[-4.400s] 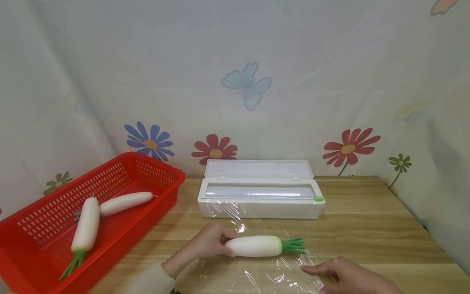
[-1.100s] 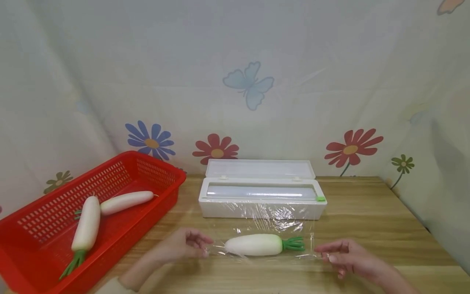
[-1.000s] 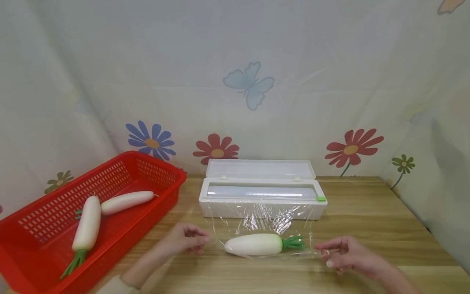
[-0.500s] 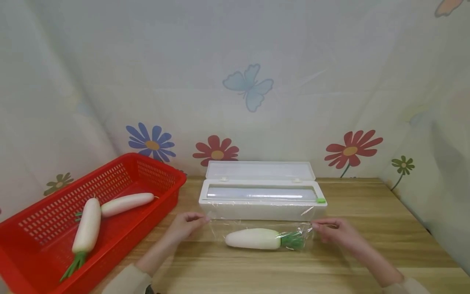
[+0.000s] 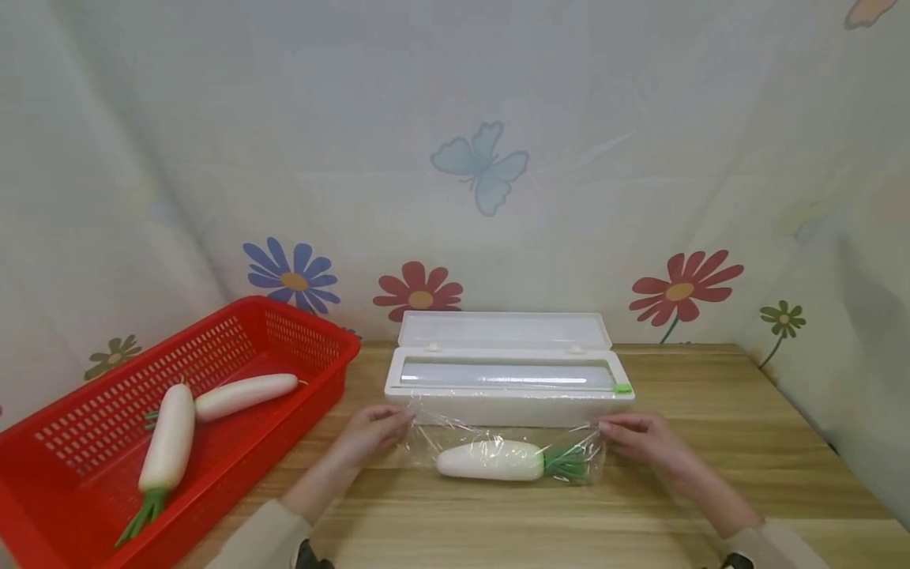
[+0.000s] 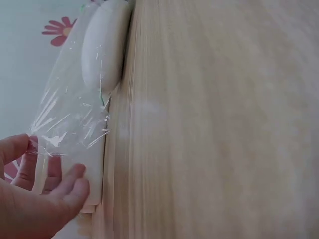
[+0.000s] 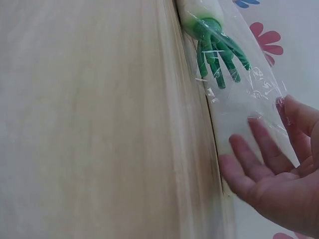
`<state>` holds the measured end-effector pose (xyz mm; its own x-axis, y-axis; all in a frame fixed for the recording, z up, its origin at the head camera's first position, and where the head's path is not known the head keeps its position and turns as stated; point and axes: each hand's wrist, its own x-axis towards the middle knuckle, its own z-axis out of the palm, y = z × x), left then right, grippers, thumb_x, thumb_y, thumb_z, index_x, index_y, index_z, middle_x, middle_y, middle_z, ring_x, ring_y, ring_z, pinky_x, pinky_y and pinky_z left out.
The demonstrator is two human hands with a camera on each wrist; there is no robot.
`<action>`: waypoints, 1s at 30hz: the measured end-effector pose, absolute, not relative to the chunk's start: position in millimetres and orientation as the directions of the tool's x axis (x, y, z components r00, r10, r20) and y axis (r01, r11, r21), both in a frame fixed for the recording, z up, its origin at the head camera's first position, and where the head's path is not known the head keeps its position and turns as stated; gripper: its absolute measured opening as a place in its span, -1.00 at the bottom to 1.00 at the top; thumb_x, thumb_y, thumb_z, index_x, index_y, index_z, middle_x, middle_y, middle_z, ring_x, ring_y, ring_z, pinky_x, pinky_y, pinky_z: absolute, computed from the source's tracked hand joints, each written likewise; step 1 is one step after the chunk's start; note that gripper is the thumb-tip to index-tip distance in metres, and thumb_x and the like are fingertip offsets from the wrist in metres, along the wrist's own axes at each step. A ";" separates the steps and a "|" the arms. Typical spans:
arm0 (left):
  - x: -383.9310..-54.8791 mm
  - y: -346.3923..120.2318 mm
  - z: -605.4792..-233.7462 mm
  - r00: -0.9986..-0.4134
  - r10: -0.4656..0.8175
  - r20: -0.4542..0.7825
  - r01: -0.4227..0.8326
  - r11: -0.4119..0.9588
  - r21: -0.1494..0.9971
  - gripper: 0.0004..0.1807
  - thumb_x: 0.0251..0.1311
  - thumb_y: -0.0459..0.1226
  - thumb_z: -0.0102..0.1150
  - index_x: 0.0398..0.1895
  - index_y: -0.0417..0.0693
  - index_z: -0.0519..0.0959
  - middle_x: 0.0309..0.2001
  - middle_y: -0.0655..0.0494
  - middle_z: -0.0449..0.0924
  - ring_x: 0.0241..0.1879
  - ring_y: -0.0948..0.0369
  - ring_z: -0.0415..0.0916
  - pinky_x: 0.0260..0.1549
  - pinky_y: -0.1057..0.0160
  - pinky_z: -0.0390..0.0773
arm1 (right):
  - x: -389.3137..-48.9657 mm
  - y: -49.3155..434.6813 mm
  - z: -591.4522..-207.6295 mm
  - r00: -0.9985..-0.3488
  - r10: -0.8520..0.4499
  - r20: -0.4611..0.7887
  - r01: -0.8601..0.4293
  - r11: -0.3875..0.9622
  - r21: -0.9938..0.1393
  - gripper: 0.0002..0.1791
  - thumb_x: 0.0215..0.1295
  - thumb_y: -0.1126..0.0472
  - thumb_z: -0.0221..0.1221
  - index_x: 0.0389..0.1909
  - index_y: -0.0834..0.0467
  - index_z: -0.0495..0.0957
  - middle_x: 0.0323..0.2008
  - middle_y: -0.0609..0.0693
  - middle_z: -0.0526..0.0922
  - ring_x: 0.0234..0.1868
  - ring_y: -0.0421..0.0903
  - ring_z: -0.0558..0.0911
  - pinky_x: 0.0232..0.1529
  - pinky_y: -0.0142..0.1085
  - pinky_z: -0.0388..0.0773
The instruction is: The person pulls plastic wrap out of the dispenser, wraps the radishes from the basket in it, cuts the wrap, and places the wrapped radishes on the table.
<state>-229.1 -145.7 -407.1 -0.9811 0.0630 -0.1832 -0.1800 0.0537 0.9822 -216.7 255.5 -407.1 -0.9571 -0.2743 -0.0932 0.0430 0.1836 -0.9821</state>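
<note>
A white radish (image 5: 490, 461) with green stalks lies on the table in front of the dispenser box, its stalks to the right. Clear cling film (image 5: 455, 431) covers it and runs up toward the box. My left hand (image 5: 373, 431) pinches the film's left corner between thumb and forefinger; in the left wrist view the other fingers of that hand (image 6: 45, 189) are loosely bent. On the other side, my right hand (image 5: 643, 438) pinches the right corner, near the green stalks (image 7: 217, 52) seen through the film in the right wrist view. Both hands are raised beside the box front.
Behind the radish stands a white cling film box (image 5: 498, 407) with its lid (image 5: 501, 330) up and a film roll (image 5: 505, 374) inside. At the left, a red basket (image 5: 284, 442) holds two more radishes (image 5: 171, 438). A flowered cloth hangs behind the table.
The left hand let go of the radish and took the film's left corner. Both hands then lifted the film's near edge over the radish and away toward the box.
</note>
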 end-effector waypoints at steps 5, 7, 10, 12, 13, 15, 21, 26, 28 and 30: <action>-227.5 -147.7 -407.8 -0.983 0.078 -0.168 -0.169 0.004 0.986 -0.76 0.13 -0.32 0.16 -0.18 -0.31 0.53 -0.37 0.14 0.59 -0.33 0.27 0.54 -0.26 0.35 0.54 | -217.7 258.3 -410.3 -0.940 -0.336 -0.065 0.051 0.051 -0.997 -0.80 0.22 0.26 0.13 -0.16 0.01 0.60 -0.23 -0.14 0.65 -0.20 -0.27 0.61 -0.11 -0.36 0.52; -226.5 -148.8 -408.8 -0.985 0.083 -0.152 -0.153 -0.014 0.988 -0.72 0.12 -0.37 0.16 -0.11 -0.33 0.51 -0.37 0.13 0.58 -0.37 0.28 0.55 -0.31 0.35 0.55 | -217.9 258.3 -411.4 -0.939 -0.339 -0.058 0.053 0.024 -0.998 -0.77 0.22 0.28 0.13 -0.21 -0.12 0.60 -0.26 -0.18 0.65 -0.23 -0.26 0.62 -0.13 -0.36 0.54; -225.6 -149.9 -410.4 -0.988 0.096 -0.123 -0.126 -0.030 0.992 -0.63 0.08 -0.42 0.19 0.00 -0.32 0.47 -0.38 0.13 0.55 -0.43 0.28 0.54 -0.37 0.34 0.56 | -217.8 257.6 -411.7 -0.942 -0.331 -0.050 0.051 0.004 -0.999 -0.71 0.20 0.32 0.13 -0.23 -0.18 0.59 -0.28 -0.19 0.64 -0.27 -0.24 0.63 -0.17 -0.35 0.56; -225.2 -150.2 -411.0 -0.988 0.102 -0.113 -0.115 -0.020 0.993 -0.59 0.06 -0.43 0.20 0.04 -0.28 0.47 -0.39 0.13 0.54 -0.44 0.27 0.53 -0.38 0.34 0.56 | -218.0 257.2 -412.1 -0.946 -0.321 -0.046 0.050 -0.004 -0.999 -0.70 0.18 0.35 0.14 -0.26 -0.17 0.61 -0.28 -0.18 0.65 -0.28 -0.23 0.63 -0.18 -0.36 0.56; -225.1 -150.2 -411.0 -0.989 0.104 -0.108 -0.110 -0.016 0.994 -0.57 0.05 -0.43 0.21 0.06 -0.26 0.47 -0.39 0.14 0.53 -0.45 0.28 0.52 -0.39 0.34 0.56 | -218.0 257.1 -412.3 -0.946 -0.321 -0.043 0.048 -0.008 -0.999 -0.69 0.18 0.36 0.13 -0.28 -0.17 0.61 -0.28 -0.19 0.66 -0.28 -0.24 0.63 -0.19 -0.36 0.56; -224.6 -150.2 -410.3 -0.988 0.114 -0.102 -0.104 -0.007 0.995 -0.56 0.06 -0.44 0.19 0.08 -0.26 0.46 -0.38 0.15 0.54 -0.45 0.28 0.52 -0.39 0.35 0.56 | -218.1 257.0 -413.2 -0.944 -0.328 -0.023 0.031 -0.018 -0.999 -0.67 0.17 0.40 0.11 -0.31 -0.14 0.63 -0.27 -0.18 0.67 -0.28 -0.24 0.64 -0.19 -0.37 0.56; -223.6 -151.3 -408.8 -0.985 0.143 -0.095 -0.096 -0.001 0.995 -0.68 0.09 -0.46 0.12 -0.05 -0.40 0.50 -0.37 0.19 0.63 -0.44 0.34 0.57 -0.38 0.40 0.55 | -217.8 257.4 -416.3 -0.936 -0.353 0.000 0.004 -0.012 -1.000 -0.71 0.18 0.42 0.08 -0.33 -0.03 0.65 -0.26 -0.16 0.67 -0.24 -0.25 0.63 -0.16 -0.37 0.55; -222.9 -153.4 -407.7 -0.984 0.159 -0.082 -0.083 -0.002 0.997 -0.72 0.10 -0.49 0.09 -0.09 -0.41 0.52 -0.32 0.09 0.65 -0.38 0.32 0.59 -0.31 0.37 0.57 | -216.1 257.0 -415.2 -0.932 -0.362 -0.019 -0.007 0.070 -0.998 -0.80 0.16 0.33 0.15 -0.20 0.09 0.63 -0.20 -0.15 0.66 -0.20 -0.25 0.62 -0.13 -0.34 0.54; -222.8 -154.1 -406.8 -0.985 0.152 -0.079 -0.076 0.023 0.997 -0.75 0.11 -0.50 0.06 -0.13 -0.40 0.55 -0.28 0.03 0.64 -0.35 0.30 0.59 -0.27 0.32 0.57 | -215.6 256.8 -414.8 -0.926 -0.377 -0.023 -0.026 0.124 -0.992 -0.77 0.15 0.31 0.17 -0.14 0.16 0.61 -0.18 -0.17 0.66 -0.20 -0.26 0.61 -0.14 -0.36 0.54; -222.7 -154.2 -405.9 -0.988 0.138 -0.074 -0.064 0.077 0.995 -0.78 0.11 -0.50 0.03 -0.18 -0.39 0.57 -0.23 -0.01 0.63 -0.31 0.26 0.57 -0.25 0.28 0.57 | -215.3 256.4 -414.4 -0.917 -0.398 -0.021 -0.053 0.175 -0.983 -0.73 0.14 0.29 0.18 -0.10 0.23 0.58 -0.18 -0.19 0.65 -0.20 -0.28 0.60 -0.16 -0.38 0.54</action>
<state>-222.7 -154.2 -405.9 -0.9877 0.1378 -0.0738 -0.0636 0.0766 0.9950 -215.3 256.4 -414.4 -0.9170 -0.3982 -0.0214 -0.0530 0.1749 -0.9832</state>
